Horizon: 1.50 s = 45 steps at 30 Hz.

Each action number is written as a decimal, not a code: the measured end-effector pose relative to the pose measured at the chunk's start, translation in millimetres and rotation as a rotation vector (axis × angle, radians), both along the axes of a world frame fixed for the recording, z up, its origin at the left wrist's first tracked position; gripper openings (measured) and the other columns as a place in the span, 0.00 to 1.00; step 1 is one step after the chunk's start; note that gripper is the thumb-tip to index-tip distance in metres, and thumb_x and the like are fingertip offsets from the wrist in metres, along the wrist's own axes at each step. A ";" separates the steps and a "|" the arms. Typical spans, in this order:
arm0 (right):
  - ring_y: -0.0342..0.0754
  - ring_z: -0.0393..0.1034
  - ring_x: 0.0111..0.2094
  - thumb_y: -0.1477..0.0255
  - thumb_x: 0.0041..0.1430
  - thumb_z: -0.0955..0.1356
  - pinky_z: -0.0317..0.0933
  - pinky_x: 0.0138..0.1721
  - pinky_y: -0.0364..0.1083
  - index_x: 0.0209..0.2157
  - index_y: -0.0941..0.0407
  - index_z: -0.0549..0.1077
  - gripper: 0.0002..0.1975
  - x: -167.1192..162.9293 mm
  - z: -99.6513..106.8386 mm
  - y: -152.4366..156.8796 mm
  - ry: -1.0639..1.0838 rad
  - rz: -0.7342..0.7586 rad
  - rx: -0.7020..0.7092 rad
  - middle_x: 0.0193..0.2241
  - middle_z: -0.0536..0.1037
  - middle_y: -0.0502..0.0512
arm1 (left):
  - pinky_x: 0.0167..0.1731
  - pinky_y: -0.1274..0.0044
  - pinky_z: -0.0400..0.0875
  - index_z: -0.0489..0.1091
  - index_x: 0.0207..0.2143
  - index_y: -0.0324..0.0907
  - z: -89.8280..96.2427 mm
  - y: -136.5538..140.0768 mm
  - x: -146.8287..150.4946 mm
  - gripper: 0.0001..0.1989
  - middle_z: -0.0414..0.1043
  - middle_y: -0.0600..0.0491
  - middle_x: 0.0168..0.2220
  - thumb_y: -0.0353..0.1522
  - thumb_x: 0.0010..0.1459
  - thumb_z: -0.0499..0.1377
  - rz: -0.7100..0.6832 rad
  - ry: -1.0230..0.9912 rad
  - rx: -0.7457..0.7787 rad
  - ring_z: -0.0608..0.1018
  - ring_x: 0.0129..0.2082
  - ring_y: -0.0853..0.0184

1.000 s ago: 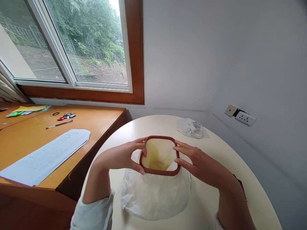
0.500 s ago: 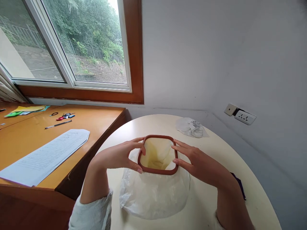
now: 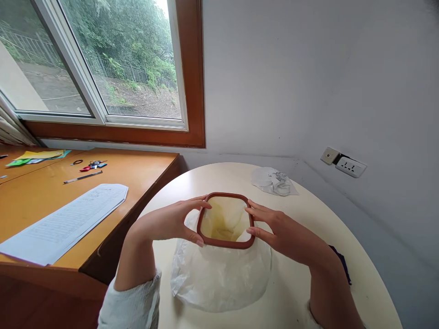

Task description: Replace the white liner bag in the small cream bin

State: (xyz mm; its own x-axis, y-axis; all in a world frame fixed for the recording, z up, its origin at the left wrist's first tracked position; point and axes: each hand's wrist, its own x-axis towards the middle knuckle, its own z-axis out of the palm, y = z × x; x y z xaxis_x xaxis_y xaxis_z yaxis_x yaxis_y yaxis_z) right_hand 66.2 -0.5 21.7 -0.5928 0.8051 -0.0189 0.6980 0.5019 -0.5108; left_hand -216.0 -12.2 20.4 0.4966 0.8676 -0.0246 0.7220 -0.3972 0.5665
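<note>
A small bin, seen from above, stands on the round table with a brown rounded-square rim [image 3: 226,244] around its mouth. A translucent white plastic bag [image 3: 219,278] lines the pale yellow inside and spreads out below the rim, hiding the bin's outer walls. My left hand [image 3: 174,220] grips the rim's left side, thumb at the near corner and fingers at the far corner. On the right side, my right hand [image 3: 274,228] holds the rim, with its thumb on the near part and its fingertips reaching over the edge.
Crumpled clear plastic [image 3: 274,181] lies toward the back of the cream round table [image 3: 202,178]. A dark item [image 3: 341,264] is partly behind my right forearm. On the wooden desk [image 3: 147,171] at left are papers [image 3: 75,224], a pen [image 3: 82,177] and keys [image 3: 96,164].
My left index finger has lifted and straightened from inside the mouth toward the rim's far left corner. The bin, the bag and my right hand look almost unmoved.
</note>
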 end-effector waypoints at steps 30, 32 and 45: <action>0.57 0.51 0.59 0.60 0.52 0.66 0.52 0.56 0.54 0.61 0.49 0.50 0.37 -6.1 -1.1 -2.6 0.080 0.012 -0.074 0.61 0.53 0.55 | 0.51 0.69 0.60 0.46 0.60 0.52 -0.8 3.2 7.5 0.44 0.56 0.49 0.58 0.42 0.44 0.65 -0.085 -0.141 -0.035 0.64 0.54 0.58; 0.56 0.49 0.60 0.61 0.51 0.67 0.50 0.57 0.54 0.62 0.49 0.47 0.39 -6.3 -0.6 -1.8 0.087 0.014 -0.066 0.61 0.53 0.54 | 0.52 0.68 0.59 0.46 0.60 0.52 -1.8 4.4 7.2 0.45 0.56 0.49 0.58 0.42 0.43 0.65 -0.098 -0.155 -0.031 0.61 0.56 0.57; 0.52 0.35 0.63 0.50 0.50 0.63 0.44 0.60 0.50 0.63 0.52 0.40 0.45 -6.6 -6.2 3.0 -0.027 0.039 -0.115 0.64 0.39 0.49 | 0.54 0.68 0.58 0.44 0.60 0.53 3.8 4.2 9.8 0.45 0.56 0.51 0.59 0.42 0.44 0.65 -0.122 -0.163 -0.053 0.58 0.59 0.57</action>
